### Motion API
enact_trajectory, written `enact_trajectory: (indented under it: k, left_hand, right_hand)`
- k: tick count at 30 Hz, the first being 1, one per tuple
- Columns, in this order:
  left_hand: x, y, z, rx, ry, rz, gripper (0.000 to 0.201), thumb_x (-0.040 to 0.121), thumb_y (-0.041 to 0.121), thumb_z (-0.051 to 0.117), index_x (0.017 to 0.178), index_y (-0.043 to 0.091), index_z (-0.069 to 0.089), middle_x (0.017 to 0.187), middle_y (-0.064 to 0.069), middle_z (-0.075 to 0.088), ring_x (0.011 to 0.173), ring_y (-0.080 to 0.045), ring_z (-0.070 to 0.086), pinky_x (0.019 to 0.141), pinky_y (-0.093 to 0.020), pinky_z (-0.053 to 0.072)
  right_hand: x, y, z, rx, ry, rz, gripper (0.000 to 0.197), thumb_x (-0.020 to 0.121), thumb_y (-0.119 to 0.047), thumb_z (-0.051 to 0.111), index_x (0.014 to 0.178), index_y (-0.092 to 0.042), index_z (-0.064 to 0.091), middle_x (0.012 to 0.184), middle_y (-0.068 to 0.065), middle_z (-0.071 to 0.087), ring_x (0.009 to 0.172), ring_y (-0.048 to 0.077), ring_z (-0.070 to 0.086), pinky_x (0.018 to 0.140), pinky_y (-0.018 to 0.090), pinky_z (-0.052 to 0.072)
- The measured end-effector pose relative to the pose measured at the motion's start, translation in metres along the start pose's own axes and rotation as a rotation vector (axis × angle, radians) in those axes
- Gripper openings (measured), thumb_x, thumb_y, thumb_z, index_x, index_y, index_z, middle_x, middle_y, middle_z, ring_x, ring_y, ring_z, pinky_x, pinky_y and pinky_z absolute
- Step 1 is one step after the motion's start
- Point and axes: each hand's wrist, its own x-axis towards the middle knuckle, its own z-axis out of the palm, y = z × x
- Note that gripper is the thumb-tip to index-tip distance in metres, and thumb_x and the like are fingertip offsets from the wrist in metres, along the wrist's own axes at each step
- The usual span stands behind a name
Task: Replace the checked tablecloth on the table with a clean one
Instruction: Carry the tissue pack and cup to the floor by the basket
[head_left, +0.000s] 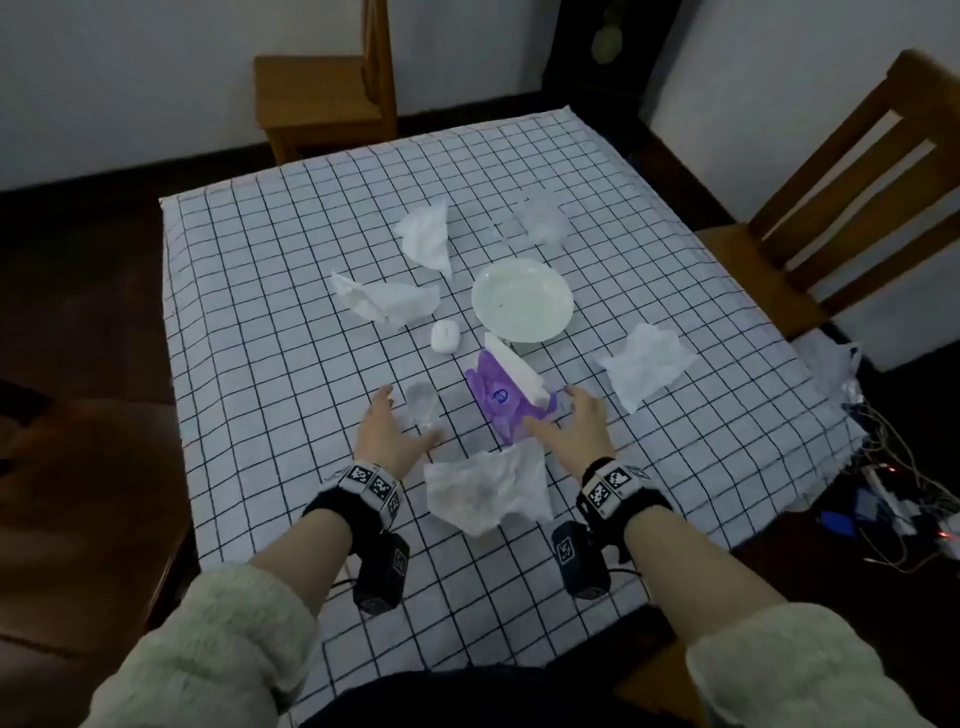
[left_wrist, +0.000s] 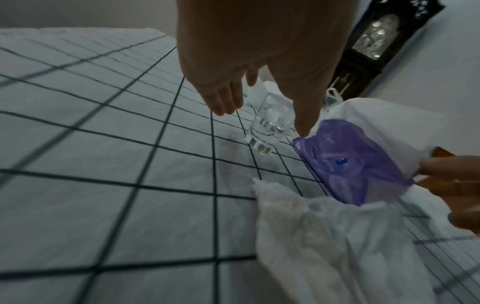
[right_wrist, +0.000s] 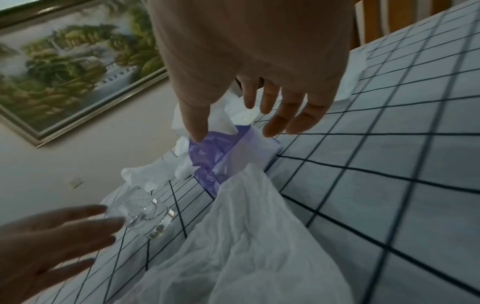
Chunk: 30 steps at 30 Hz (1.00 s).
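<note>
The checked tablecloth (head_left: 260, 291) covers the square table, white with dark grid lines. On it stand a clear glass (head_left: 422, 406), a purple tissue pack (head_left: 501, 402) and a white plate (head_left: 522, 300). My left hand (head_left: 387, 428) hovers open beside the glass, fingers and thumb spread to either side of the glass (left_wrist: 267, 127). My right hand (head_left: 571, 421) is open above the near end of the tissue pack (right_wrist: 221, 152), thumb close to its purple wrap. Neither hand grips anything.
Several crumpled white tissues (head_left: 488, 488) lie scattered over the cloth, one just before my hands. A small white case (head_left: 444, 336) sits near the plate. Wooden chairs (head_left: 831, 208) stand at the right and far side. Cables and bags (head_left: 893, 499) lie on the floor right.
</note>
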Motion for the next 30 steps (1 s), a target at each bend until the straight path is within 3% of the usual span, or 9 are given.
enact_trajectory:
  k: [5, 8, 13, 20, 24, 30]
  left_hand:
    - [0.024, 0.007, 0.019, 0.000, -0.011, -0.002, 0.098, 0.069, 0.029, 0.083, 0.146, 0.017, 0.025, 0.140, -0.009, 0.042, 0.125, -0.026, 0.046, 0.103, -0.041, 0.043]
    - [0.030, 0.006, 0.029, 0.038, 0.054, 0.002, 0.088, 0.069, 0.031, 0.082, 0.141, 0.021, 0.032, 0.131, -0.008, 0.050, 0.119, -0.027, 0.049, 0.099, -0.042, 0.046]
    - [0.034, 0.010, 0.031, 0.103, 0.101, -0.016, 0.045, 0.078, 0.026, 0.072, 0.117, 0.014, 0.055, 0.108, -0.007, 0.064, 0.101, -0.027, 0.059, 0.081, -0.031, 0.047]
    - [0.032, 0.011, 0.029, 0.087, 0.132, -0.040, 0.035, 0.077, 0.027, 0.074, 0.106, 0.014, 0.059, 0.098, -0.004, 0.067, 0.090, -0.024, 0.061, 0.075, -0.029, 0.047]
    - [0.020, 0.015, 0.025, 0.048, 0.155, -0.047, 0.031, 0.077, 0.028, 0.075, 0.100, 0.015, 0.058, 0.089, 0.001, 0.063, 0.081, -0.016, 0.056, 0.070, -0.024, 0.041]
    - [-0.003, 0.013, 0.008, 0.008, 0.168, 0.004, 0.034, 0.074, 0.039, 0.074, 0.095, 0.015, 0.063, 0.087, 0.005, 0.065, 0.082, -0.014, 0.062, 0.057, -0.013, 0.037]
  right_hand:
    - [0.034, -0.002, 0.011, -0.159, -0.078, -0.039, 0.095, 0.071, -0.048, 0.076, 0.145, -0.014, 0.027, 0.139, 0.003, 0.020, 0.115, 0.024, 0.052, 0.100, 0.041, 0.046]
    - [0.050, 0.001, 0.015, -0.212, -0.087, 0.018, 0.102, 0.070, -0.052, 0.075, 0.147, -0.012, 0.021, 0.143, 0.007, 0.019, 0.120, 0.025, 0.050, 0.099, 0.036, 0.045]
    - [0.062, 0.001, 0.017, -0.266, -0.131, 0.077, 0.074, 0.070, -0.051, 0.073, 0.126, -0.012, 0.046, 0.125, 0.007, 0.039, 0.106, 0.025, 0.055, 0.090, 0.036, 0.049]
    - [0.070, 0.001, 0.014, -0.087, -0.051, 0.077, 0.056, 0.073, -0.026, 0.072, 0.119, -0.008, 0.045, 0.118, 0.004, 0.037, 0.093, 0.020, 0.044, 0.088, 0.032, 0.044]
    - [0.067, 0.004, 0.010, 0.052, 0.027, 0.052, 0.049, 0.066, -0.019, 0.076, 0.107, -0.004, 0.053, 0.116, 0.017, 0.055, 0.093, 0.027, 0.058, 0.072, 0.026, 0.042]
    - [0.032, -0.009, -0.009, 0.338, 0.144, -0.049, 0.041, 0.067, -0.011, 0.080, 0.094, -0.013, 0.049, 0.109, 0.014, 0.052, 0.089, 0.025, 0.055, 0.073, 0.032, 0.047]
